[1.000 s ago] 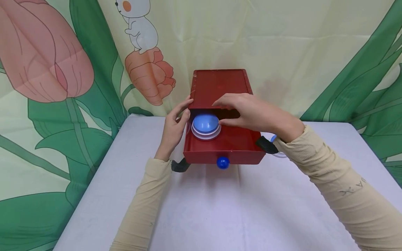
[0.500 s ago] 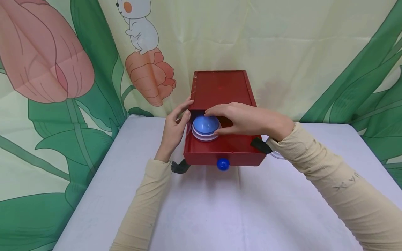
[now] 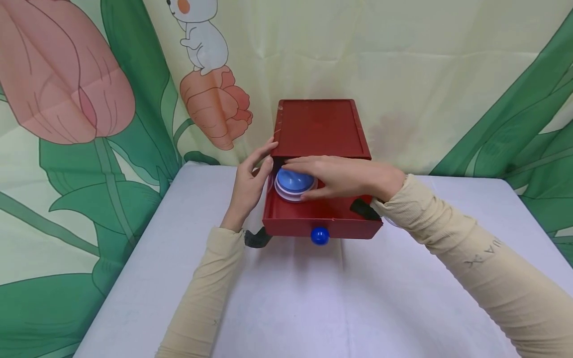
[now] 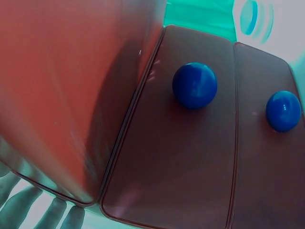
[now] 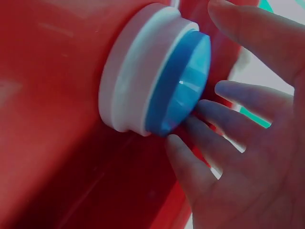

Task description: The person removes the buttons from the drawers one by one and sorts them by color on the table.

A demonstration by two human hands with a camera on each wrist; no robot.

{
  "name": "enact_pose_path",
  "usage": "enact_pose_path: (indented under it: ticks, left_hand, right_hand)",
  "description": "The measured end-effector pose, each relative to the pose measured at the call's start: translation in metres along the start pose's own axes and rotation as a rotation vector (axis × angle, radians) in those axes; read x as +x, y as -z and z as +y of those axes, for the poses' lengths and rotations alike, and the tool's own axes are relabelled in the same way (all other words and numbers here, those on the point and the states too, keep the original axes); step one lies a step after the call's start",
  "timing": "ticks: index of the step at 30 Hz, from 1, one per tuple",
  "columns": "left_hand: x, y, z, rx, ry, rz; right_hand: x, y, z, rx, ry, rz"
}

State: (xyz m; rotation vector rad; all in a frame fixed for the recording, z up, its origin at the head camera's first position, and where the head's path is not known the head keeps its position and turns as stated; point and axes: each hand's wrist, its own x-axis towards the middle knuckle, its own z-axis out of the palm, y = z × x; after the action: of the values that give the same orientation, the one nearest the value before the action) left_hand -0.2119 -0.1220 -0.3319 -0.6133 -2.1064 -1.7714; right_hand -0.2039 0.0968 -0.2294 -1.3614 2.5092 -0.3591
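Observation:
A red drawer cabinet stands on the table with its upper drawer pulled out. Inside that drawer, toward the left, sits a push button with a blue dome on a white round base. My right hand reaches over the drawer, fingers loosely stretched right at the dome's right side; in the right wrist view they are spread and not curled round it. My left hand rests along the cabinet's left side, fingertips near its top edge. Blue knobs show on the drawer fronts in the left wrist view.
Another blue and white button lies on the table to the right of the cabinet, mostly hidden behind the right wrist in the head view. A white cloth covers the table. A printed curtain hangs right behind the cabinet.
My right hand has moved left and down, from beside the button to over its dome. The left hand stays against the cabinet, and the button has kept its place in the drawer.

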Motion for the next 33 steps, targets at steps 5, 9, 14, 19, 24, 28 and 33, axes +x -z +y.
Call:
enact_pose_path:
  ticks: [5, 9, 14, 19, 24, 28, 33]
  left_hand:
    - [0.000, -0.001, 0.001, -0.006, 0.005, -0.002]
    - [0.000, -0.001, 0.002, -0.008, 0.013, -0.009]
    - [0.000, 0.002, 0.003, 0.002, 0.009, 0.000]
    - [0.001, 0.001, 0.003, 0.000, -0.009, 0.004]
    - [0.001, -0.001, 0.003, -0.001, -0.006, 0.013]
    - [0.000, -0.003, 0.004, 0.000, 0.014, 0.014]
    - [-0.003, -0.004, 0.025, 0.004, 0.037, 0.012]
  right_hand:
    - [0.003, -0.004, 0.003, 0.007, -0.024, -0.019]
    - [0.005, -0.007, 0.005, -0.011, -0.021, -0.013]
    - [0.009, -0.010, 0.006, -0.028, -0.003, 0.008]
    - [0.008, -0.009, 0.005, -0.039, -0.011, 0.016]
    - [0.006, -0.007, 0.004, -0.034, -0.031, 0.011]
    - [0.005, -0.007, 0.004, -0.027, -0.042, 0.008]
    - [0.005, -0.006, 0.003, -0.031, -0.037, 0.017]
